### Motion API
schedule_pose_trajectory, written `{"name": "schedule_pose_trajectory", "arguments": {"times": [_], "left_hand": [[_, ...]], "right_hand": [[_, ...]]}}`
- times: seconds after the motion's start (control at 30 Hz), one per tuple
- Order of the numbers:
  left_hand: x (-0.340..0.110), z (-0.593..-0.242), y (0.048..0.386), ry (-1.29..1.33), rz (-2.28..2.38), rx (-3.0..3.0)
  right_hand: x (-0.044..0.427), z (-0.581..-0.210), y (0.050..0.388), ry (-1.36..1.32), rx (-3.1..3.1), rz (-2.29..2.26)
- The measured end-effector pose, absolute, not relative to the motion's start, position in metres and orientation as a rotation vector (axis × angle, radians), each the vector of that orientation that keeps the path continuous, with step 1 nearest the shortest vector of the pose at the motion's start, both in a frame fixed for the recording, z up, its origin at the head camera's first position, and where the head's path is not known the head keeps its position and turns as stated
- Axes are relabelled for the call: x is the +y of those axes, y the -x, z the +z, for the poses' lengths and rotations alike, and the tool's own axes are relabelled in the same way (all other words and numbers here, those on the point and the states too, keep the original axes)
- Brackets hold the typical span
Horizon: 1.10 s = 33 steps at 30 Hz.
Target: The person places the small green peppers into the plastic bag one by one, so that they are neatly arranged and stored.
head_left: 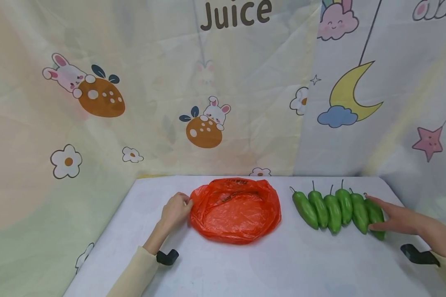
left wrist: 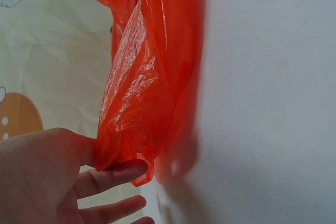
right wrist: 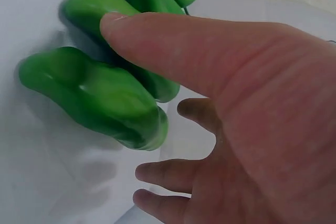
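A red plastic bag (head_left: 235, 218) lies on the white table, its mouth spread wide. At the bag's left edge my left hand (head_left: 176, 209) pinches the rim between thumb and index finger; in the left wrist view the plastic (left wrist: 137, 93) is gathered at that hand (left wrist: 47, 177), with the other fingers loose. Several green peppers (head_left: 334, 212) lie side by side right of the bag, stems pointing away. My right hand (head_left: 401, 216) reaches over the rightmost pepper (head_left: 374, 215), thumb and fingers spread. The right wrist view shows that pepper (right wrist: 100, 95) beside the hand (right wrist: 252, 108), not gripped.
Behind the white table (head_left: 267, 268) hangs a printed cloth (head_left: 163, 82) with bunnies, flowers and a moon, which also runs down both sides. A black strap piece (head_left: 167, 257) sits at the left wrist, and another (head_left: 418, 254) at the right.
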<state>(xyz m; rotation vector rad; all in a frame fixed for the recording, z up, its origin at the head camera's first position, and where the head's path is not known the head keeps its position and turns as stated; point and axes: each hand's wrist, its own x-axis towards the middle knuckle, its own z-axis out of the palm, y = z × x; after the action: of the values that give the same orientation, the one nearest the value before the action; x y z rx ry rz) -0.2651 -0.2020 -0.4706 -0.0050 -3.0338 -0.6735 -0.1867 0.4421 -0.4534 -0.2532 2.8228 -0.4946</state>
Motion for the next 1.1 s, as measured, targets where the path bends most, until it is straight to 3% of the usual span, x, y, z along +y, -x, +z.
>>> {"name": "schedule_pose_trajectory", "arguments": {"times": [0.27, 1.1], "left_hand": [[-0.211, -0.472, 0.262, -0.007, -0.661, -3.047], [-0.201, -0.476, 0.266, 0.018, -0.674, -3.046]], "right_hand": [[0.433, -0.468, 0.19, 0.258, 2.839, -0.533], [0.437, -0.462, 0.185, 0.25, 2.869, -0.466]]}}
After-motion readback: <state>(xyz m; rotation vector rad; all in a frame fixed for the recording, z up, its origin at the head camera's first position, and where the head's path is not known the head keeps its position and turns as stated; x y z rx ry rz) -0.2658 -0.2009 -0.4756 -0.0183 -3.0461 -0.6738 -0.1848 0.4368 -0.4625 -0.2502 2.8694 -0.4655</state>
